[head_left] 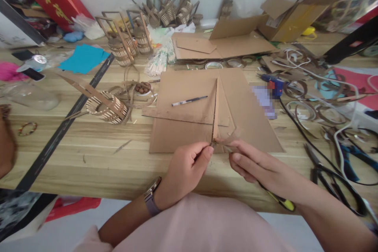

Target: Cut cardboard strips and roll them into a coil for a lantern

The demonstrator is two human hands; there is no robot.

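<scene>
My left hand (pixel 190 165) is closed, thumb and index finger pinching the near end of a narrow cardboard strip (pixel 216 106). The strip stands on edge, pointing away from me, its corrugated edge showing. My right hand (pixel 260 165) has its fingertips at that same end, beside a thin loose flap. A yellow-and-black utility knife (pixel 285 203) sticks out from under my right palm; its front part is hidden, and the curled fingers seem to hold it. Beneath the strip lie a cut cardboard piece (pixel 186 118) and a larger cardboard sheet (pixel 254 126). A pen (pixel 189 101) rests on the cut piece.
A slatted basket (pixel 108 108) stands left, with more baskets (pixel 174 10) at the back. Large scissors (pixel 333 185), pliers (pixel 357 161), a blue glue gun (pixel 273 85) with its cord, and tape rolls (pixel 301 110) crowd the right. Another person's arm (pixel 6 145) shows at left.
</scene>
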